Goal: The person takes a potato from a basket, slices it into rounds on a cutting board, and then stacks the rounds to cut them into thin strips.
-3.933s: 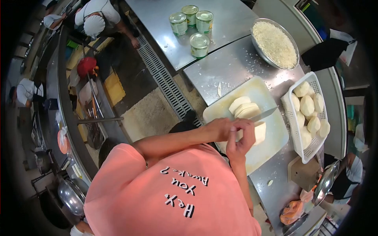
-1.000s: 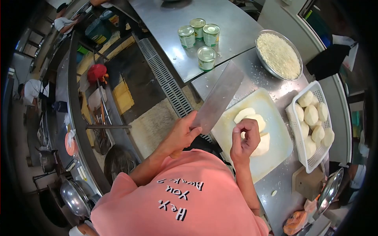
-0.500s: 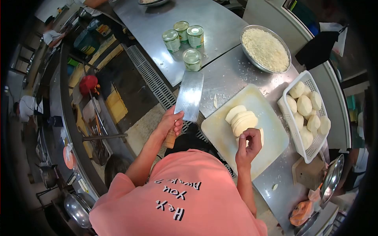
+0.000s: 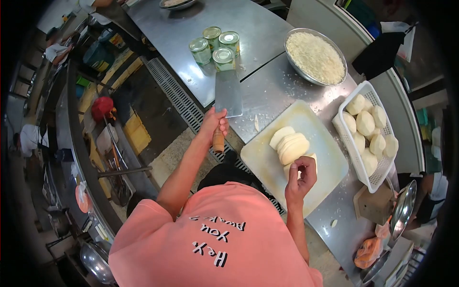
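Note:
My left hand (image 4: pixel 214 125) is closed around the wooden handle of a cleaver (image 4: pixel 228 95), its wide blade pointing away from me. The blade's far end meets the base of the nearest of several green-labelled tin cans (image 4: pixel 224 59), which stand grouped on the steel table. On the cutting board (image 4: pixel 330 160) lies a fanned row of pale, peeled vegetable slices (image 4: pixel 289 145). Over the near end of that row, my right hand (image 4: pixel 301 178) is closed, thumb against curled fingers. Pale pieces show beside and behind it; whether the fingers grip one is hidden.
A steel bowl (image 4: pixel 316 57) heaped with pale shreds sits beyond the board. To the right, a white plastic basket (image 4: pixel 380 174) holds peeled round vegetables. Scraps dot the steel table (image 4: pixel 267 91). A floor drain grate (image 4: pixel 174 93) runs at left, and other people work further off.
My left hand has moved the cleaver forward, away from me. The nearest can has slid forward with it, up against the other cans. My right hand stays by the slices.

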